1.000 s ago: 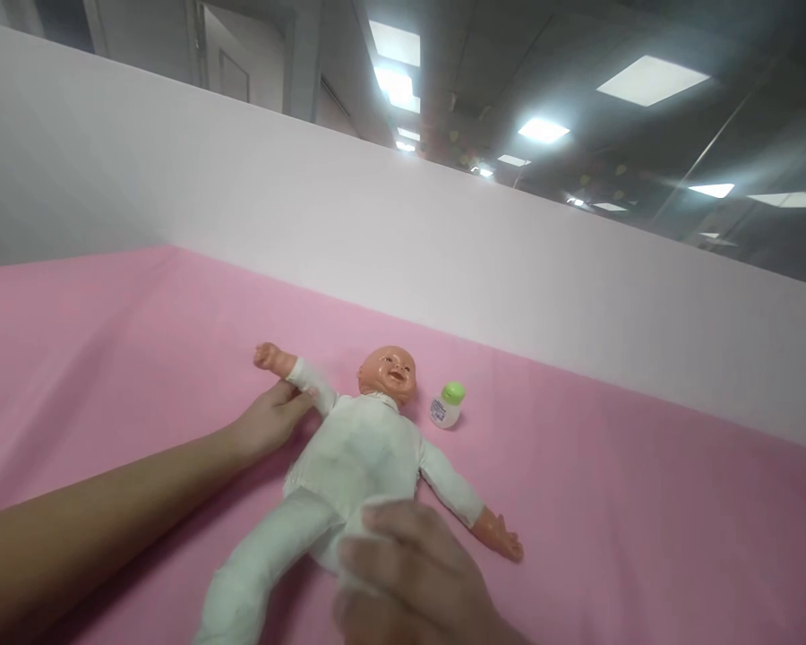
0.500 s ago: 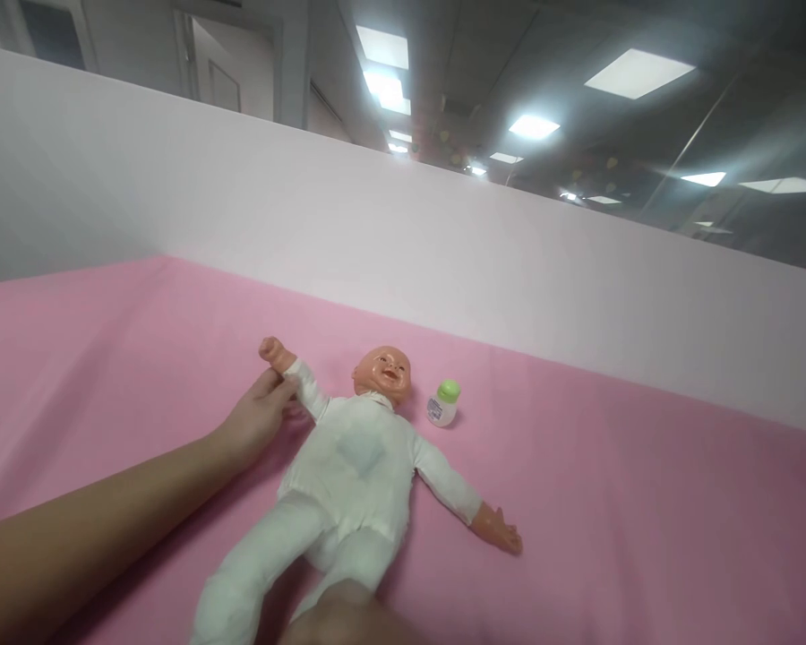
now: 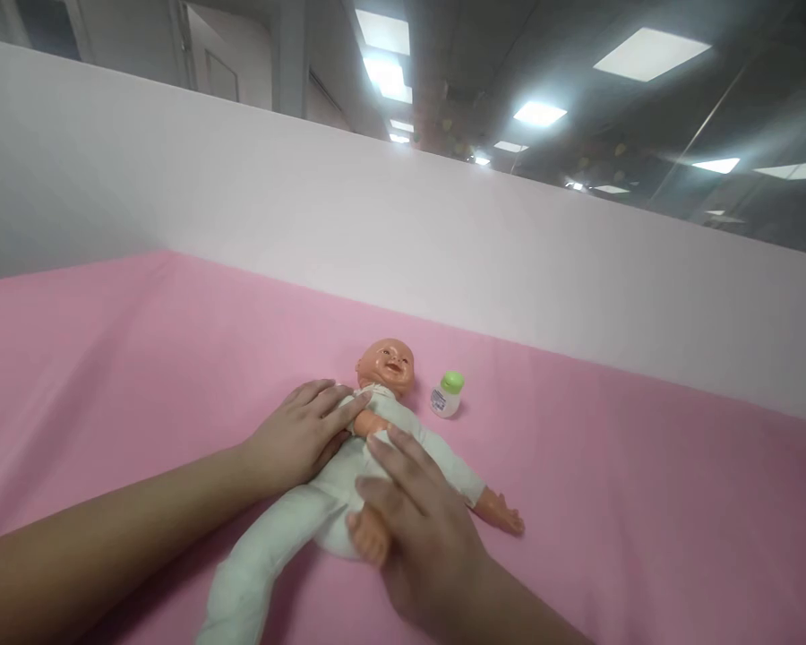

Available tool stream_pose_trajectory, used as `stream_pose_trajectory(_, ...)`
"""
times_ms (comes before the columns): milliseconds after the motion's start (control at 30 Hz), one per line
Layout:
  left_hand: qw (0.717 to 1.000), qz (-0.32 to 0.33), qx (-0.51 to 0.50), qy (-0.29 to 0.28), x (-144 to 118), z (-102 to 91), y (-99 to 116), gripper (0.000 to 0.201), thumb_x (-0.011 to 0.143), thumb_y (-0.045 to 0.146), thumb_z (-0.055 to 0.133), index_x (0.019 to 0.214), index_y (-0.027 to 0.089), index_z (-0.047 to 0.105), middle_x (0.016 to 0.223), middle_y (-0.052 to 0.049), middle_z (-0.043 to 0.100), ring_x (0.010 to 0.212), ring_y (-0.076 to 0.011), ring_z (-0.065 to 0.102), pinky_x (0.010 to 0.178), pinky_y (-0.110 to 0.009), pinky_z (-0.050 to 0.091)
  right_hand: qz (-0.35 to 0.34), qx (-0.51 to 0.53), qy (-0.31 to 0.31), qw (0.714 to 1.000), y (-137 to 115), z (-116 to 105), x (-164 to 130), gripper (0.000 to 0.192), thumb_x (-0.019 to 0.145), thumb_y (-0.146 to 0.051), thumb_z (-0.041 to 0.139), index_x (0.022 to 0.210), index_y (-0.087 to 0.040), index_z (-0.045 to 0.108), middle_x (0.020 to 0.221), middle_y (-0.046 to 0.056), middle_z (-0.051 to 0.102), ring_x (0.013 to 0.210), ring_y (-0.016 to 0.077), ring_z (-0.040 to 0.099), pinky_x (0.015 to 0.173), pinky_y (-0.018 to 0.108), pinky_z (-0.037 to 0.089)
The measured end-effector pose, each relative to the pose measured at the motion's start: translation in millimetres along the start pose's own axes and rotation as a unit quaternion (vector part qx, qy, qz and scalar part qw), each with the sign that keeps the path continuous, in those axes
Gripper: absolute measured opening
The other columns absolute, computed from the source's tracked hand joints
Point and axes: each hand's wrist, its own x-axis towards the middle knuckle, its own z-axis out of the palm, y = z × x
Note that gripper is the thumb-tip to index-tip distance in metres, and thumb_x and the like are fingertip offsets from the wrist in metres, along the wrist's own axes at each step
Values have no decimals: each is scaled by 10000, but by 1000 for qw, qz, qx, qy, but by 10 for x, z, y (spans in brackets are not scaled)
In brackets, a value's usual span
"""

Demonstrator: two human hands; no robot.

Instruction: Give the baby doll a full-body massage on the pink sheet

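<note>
A baby doll with a hard plastic head and a white cloth body lies on its back. My left hand is at its image-left side, with fingers over the arm that is folded across the chest. That arm's plastic hand shows between my two hands. My right hand is closed around one raised, bent leg, and the doll's foot sticks out beside my thumb. The other leg lies stretched toward me. My hands hide part of the torso.
A small clear bottle with a green cap stands by the doll's head. The doll's other arm reaches out to the right. Pink sheeting covers the surface, with a white panel along its far side.
The doll's image-left arm has moved from outstretched to across its chest with my left hand. My right hand has come up from the bottom edge, bringing the leg up over the body.
</note>
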Motion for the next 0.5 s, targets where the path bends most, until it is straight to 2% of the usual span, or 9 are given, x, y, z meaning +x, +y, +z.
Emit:
stream_pose_trajectory(133,1000,-3,-10,19,-12,10,26,516,1011,271,466,1526,245,457,1412,-140,575,1290,-336,502,1096,-546,420,78,50,-22,995,150,1,28,387,863,-172,622,1245,-191,560,1527,146,475,1457,309,403,1188,551,395)
stream_pose_trajectory(233,997,-31,-66,22,-6,-11,34,509,1004,294,476,1511,245,466,1410,-126,584,1285,-311,519,1095,-508,429,86,65,-51,993,163,-21,-19,515,785,-236,704,1270,-185,540,1561,161,424,1479,341,359,1193,574,373)
stream_pose_trajectory(333,982,-100,-159,32,8,-37,-3,491,997,362,492,1472,238,495,1387,-115,613,1262,-302,553,1073,-472,450,82,53,-48,994,145,-44,-60,559,793,-326,736,1296,-185,538,1553,167,436,1479,365,356,1179,591,381)
stream_pose_trajectory(433,937,-215,-271,47,27,-23,-106,426,991,460,490,1339,230,572,1208,-91,703,1084,-293,648,945,-439,517,33,48,-24,998,90,-79,-51,564,815,-428,749,1282,-180,553,1470,171,535,1453,376,398,1176,595,379)
stream_pose_trajectory(500,885,-310,-337,78,43,11,-203,382,969,526,504,1154,213,624,1001,-60,725,920,-277,673,824,-410,542,-23,55,-7,998,20,-79,-37,493,857,-454,723,1243,-186,577,1351,148,642,1372,345,511,1171,556,400)
